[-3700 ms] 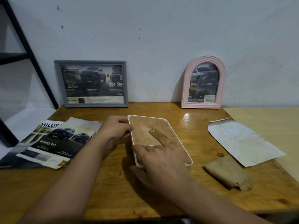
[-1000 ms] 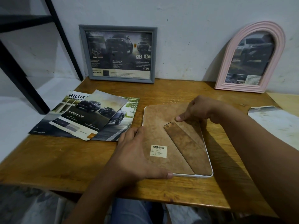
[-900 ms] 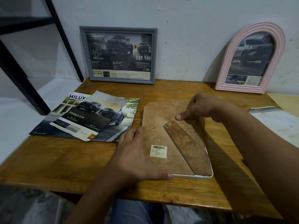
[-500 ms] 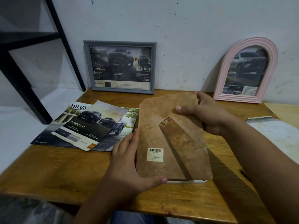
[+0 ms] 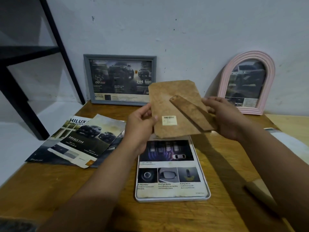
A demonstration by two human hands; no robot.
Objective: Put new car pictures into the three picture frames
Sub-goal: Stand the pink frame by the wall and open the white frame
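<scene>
A brown backing board with a stand strip and a barcode sticker hangs in the air above the table. My left hand grips its left edge and my right hand grips its right edge. Below it a white frame lies face down on the wooden table, with a car brochure page showing inside it. A grey frame and a pink arched frame, each with a car picture, lean against the wall. Loose car pictures lie at the left.
A black metal rack stands at the far left beside the table. A pale crumpled paper lies at the right edge, next to a lighter wooden surface. The wooden table has a front edge near me.
Both hands have lifted the backing board off the white frame and raised it. The brochure page inside the frame is now uncovered. My left hand moved from the frame's edge to the board.
</scene>
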